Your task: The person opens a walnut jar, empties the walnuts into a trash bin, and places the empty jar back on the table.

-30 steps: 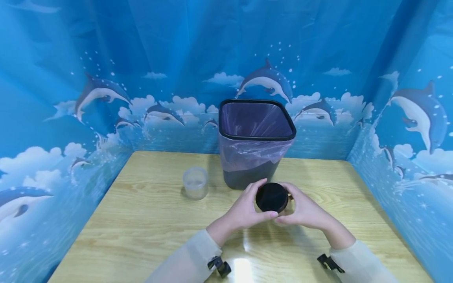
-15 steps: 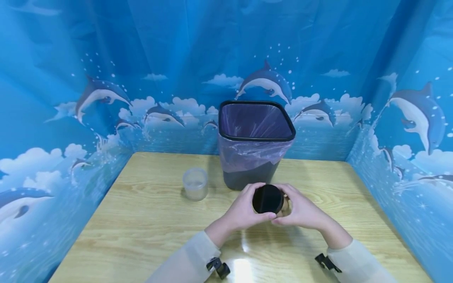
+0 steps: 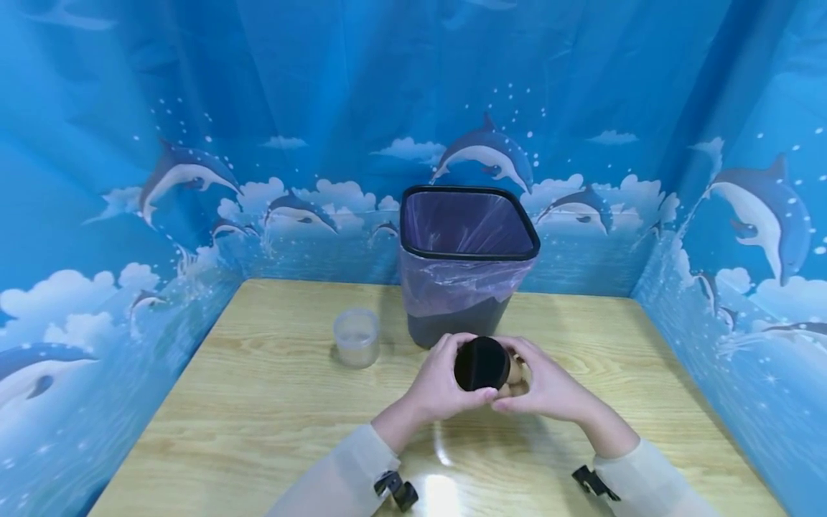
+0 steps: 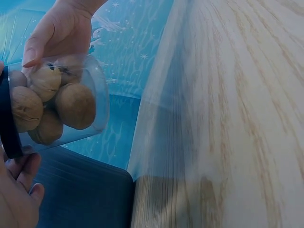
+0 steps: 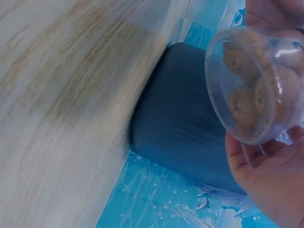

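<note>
While the clear jar (image 4: 101, 105) of walnuts (image 4: 75, 106) is tilted above the table (image 3: 258, 424), we see the left hand (image 3: 439, 384), fingers curled, gripping its black lid (image 3: 482, 364) at nine o'clock, the right hand (image 3: 552, 388) likewise its body at three, the bin (image 3: 461, 291) at twelve.

Purple-lined bin (image 3: 460, 287) and clear cup (image 3: 357, 350) on wooden table (image 3: 258, 409), dolphin-print curtain (image 3: 291, 79) behind
</note>
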The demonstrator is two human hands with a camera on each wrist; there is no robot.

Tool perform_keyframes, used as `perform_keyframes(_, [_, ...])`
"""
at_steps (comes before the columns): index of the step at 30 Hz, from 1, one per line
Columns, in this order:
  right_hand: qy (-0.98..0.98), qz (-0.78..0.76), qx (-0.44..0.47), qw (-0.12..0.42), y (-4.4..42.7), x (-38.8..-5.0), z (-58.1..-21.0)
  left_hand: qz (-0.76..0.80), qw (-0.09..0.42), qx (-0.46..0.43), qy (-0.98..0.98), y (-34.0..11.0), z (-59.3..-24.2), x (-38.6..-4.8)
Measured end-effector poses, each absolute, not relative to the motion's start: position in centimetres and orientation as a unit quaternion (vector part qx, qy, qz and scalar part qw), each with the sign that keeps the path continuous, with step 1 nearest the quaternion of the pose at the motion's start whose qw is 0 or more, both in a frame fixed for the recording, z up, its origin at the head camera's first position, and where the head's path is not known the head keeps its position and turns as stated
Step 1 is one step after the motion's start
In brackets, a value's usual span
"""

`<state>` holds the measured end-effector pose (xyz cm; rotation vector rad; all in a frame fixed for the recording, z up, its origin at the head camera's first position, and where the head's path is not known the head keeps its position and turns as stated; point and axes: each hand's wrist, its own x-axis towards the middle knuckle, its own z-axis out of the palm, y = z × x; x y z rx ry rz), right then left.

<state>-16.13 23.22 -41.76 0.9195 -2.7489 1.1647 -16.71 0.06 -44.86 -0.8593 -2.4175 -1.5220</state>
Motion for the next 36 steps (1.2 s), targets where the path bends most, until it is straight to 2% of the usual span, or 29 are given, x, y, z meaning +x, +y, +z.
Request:
perform_keyframes(20, [-0.838,0.444,0.317,0.024,24.2,-16.1,-42.8,-0.585,0.103,-0.277,-0.755,-0.7,-45.0,-16.9])
perform_keyframes(36, [-0.797,0.519,0.308,-0.007,23.8,-16.5,-44.1,-0.631,0.114,-0.269,-0.719,-0.7,-45.3,-17.0])
